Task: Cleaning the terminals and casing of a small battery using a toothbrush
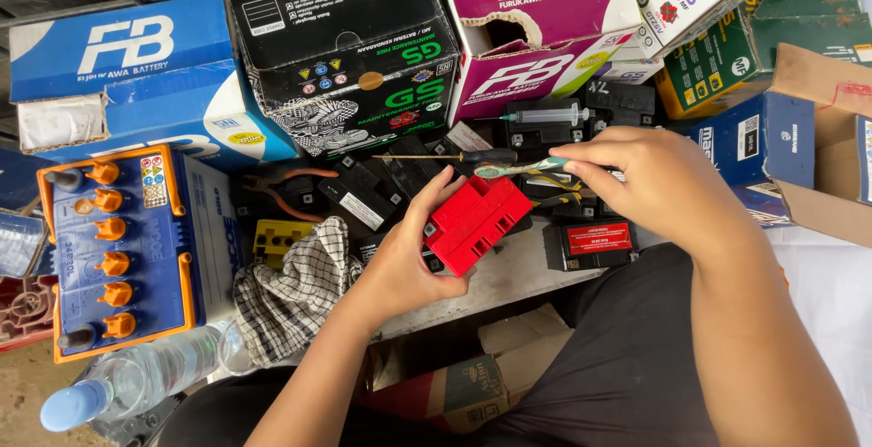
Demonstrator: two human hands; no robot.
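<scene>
My left hand (404,261) grips a small red battery case (474,220), tilted, above the front of the bench. My right hand (654,179) holds a thin tool with a pale green handle (518,170), its tip lying just over the top edge of the red case. Behind them lie several small black batteries (590,243), a screwdriver with a dark handle (454,156) and a plastic syringe (545,117).
A blue battery with orange caps (118,252) stands at the left, beside a checked cloth (291,293) and orange-handled pliers (286,193). A water bottle (136,379) lies at the lower left. Stacked battery cartons, blue (118,74), black (345,47) and magenta (536,20), line the back.
</scene>
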